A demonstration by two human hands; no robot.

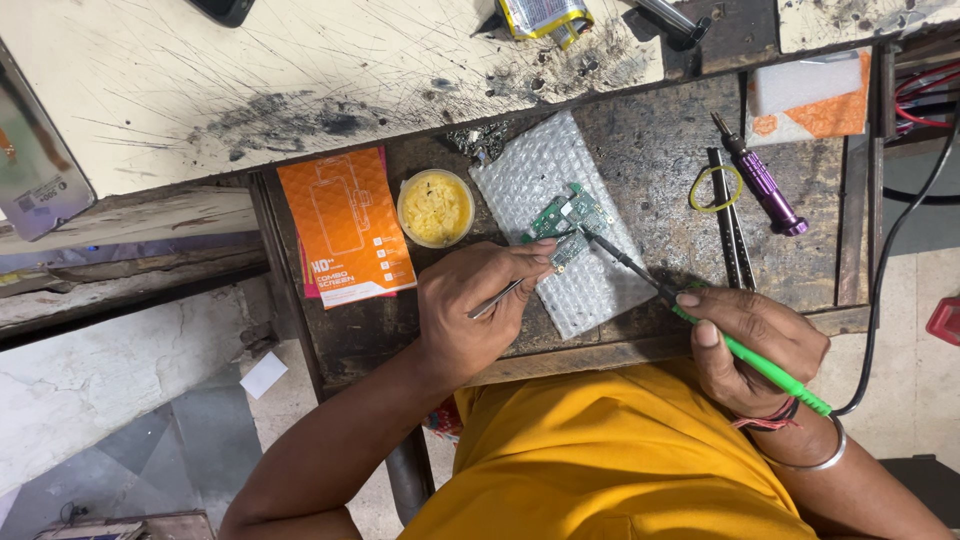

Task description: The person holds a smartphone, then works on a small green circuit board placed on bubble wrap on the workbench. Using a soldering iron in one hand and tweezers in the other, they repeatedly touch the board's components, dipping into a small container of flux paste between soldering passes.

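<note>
Orange card packets (pixel 346 226) lie near the left edge of the dark wooden bench (pixel 660 140), and one pink packet under them is mostly hidden. Just to their right sits a small round tub (pixel 436 208) of yellow paste. Next comes the person's left hand (pixel 468 310), closed around thin metal tweezers (pixel 500 297). The tweezer tips press on a small green circuit board (pixel 566 224); the fingers hide the spot where they meet, so the tips are hard to make out. The board lies on a sheet of bubble wrap (pixel 560 180) in the middle of the bench. From the right, the dark tip of a soldering iron (pixel 640 272) touches the board. The right hand (pixel 752 345) grips its green handle near the front edge, and a black cord runs off past the wrist. Further right lie a yellow rubber band (pixel 715 188), two dark thin tools (pixel 730 225) and a purple screwdriver (pixel 758 178). At the top edge, a yellow tube (pixel 545 17) is cut off by the picture.
</note>
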